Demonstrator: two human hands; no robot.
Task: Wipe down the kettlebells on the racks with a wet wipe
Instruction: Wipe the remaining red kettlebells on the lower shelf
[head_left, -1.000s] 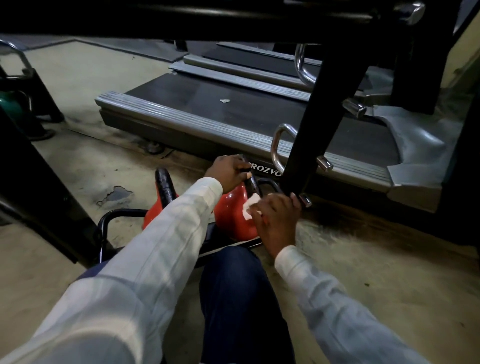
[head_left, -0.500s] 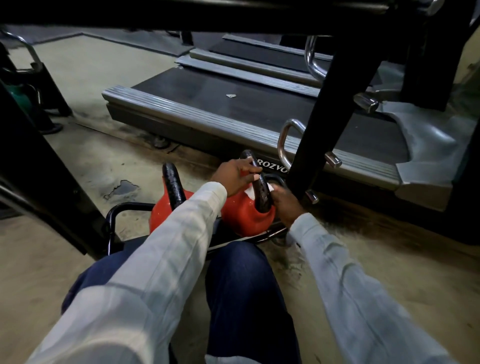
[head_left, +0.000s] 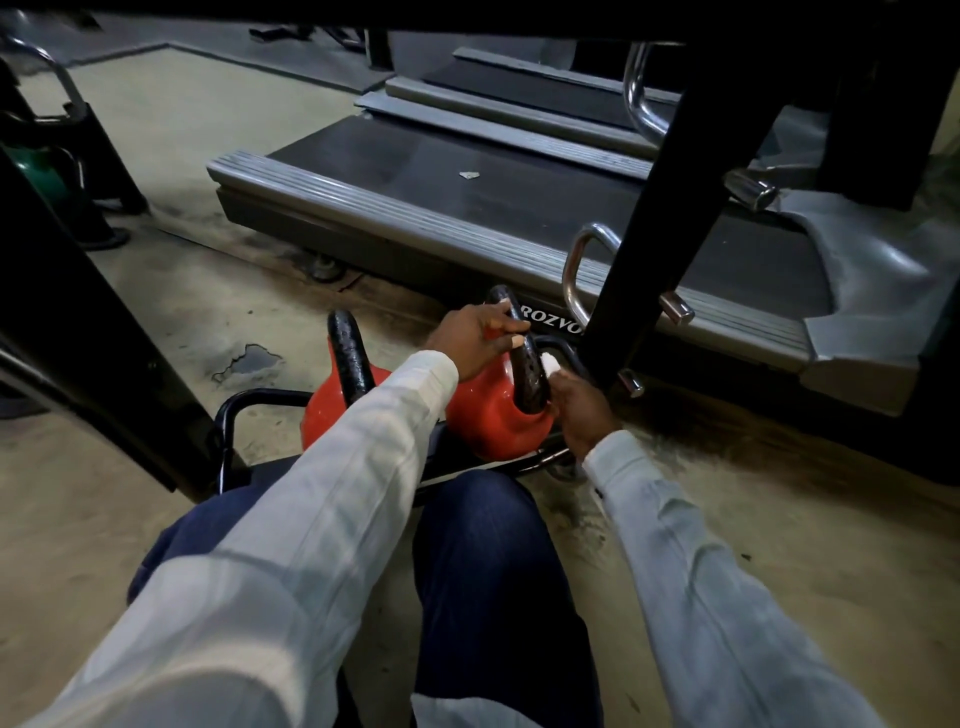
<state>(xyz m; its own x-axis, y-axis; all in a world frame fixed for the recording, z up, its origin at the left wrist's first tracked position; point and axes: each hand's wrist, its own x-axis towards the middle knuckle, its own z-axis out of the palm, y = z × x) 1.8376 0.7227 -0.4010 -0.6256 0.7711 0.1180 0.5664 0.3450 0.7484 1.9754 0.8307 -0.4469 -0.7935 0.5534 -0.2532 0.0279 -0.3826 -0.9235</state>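
Two red kettlebells with black handles sit on the rack's low black tray (head_left: 260, 400). My left hand (head_left: 475, 338) grips the black handle of the right kettlebell (head_left: 491, 421). My right hand (head_left: 582, 410) holds a white wet wipe (head_left: 551, 362) against that kettlebell's far right side, behind the handle; most of the wipe is hidden. The left kettlebell (head_left: 324, 410) stands beside it, partly covered by my left sleeve.
A black rack upright (head_left: 654, 208) with chrome pegs rises just right of my hands. A grey treadmill deck (head_left: 415, 208) lies close behind. A green kettlebell (head_left: 39, 171) sits at far left. My knees (head_left: 493, 545) are right below the tray.
My right hand has gone with the wipe from the kettlebell's near face round to its far right side behind the handle. My left hand keeps its grip on the handle.
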